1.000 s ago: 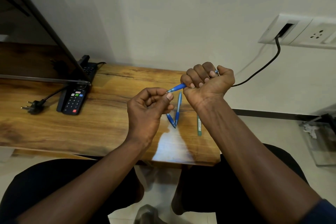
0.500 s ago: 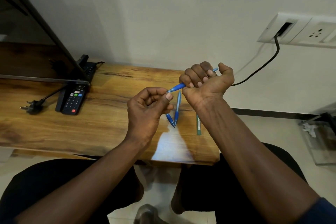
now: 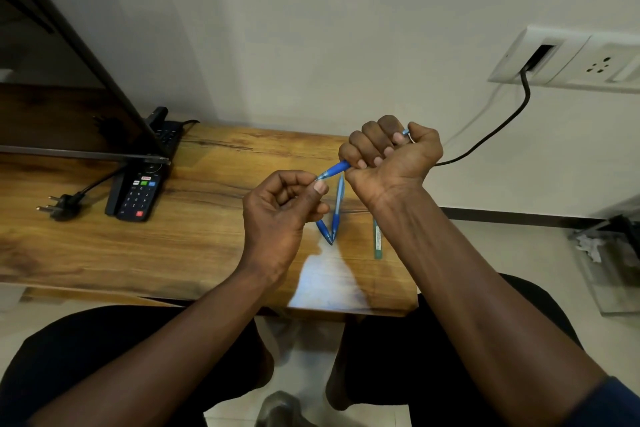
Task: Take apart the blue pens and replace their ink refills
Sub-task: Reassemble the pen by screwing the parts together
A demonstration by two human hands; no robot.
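My right hand (image 3: 393, 156) grips a blue pen (image 3: 335, 170) in a fist above the wooden table (image 3: 194, 229); its front end sticks out to the left and its top shows past my thumb. My left hand (image 3: 280, 215) pinches the pen's tip between thumb and forefinger. Two more blue pens (image 3: 336, 210) lie on the table under my hands, their tips meeting in a V. A slim green refill packet (image 3: 377, 239) lies to their right.
A black remote (image 3: 138, 196) and a loose black plug (image 3: 59, 206) lie at the table's left, beside a dark screen (image 3: 52, 90). A black cable (image 3: 498, 128) runs from a wall socket panel (image 3: 568, 59). My knees are below the table's front edge.
Hardly anything has moved; both hands keep their hold on the pen, with my right fist shifting very slightly.
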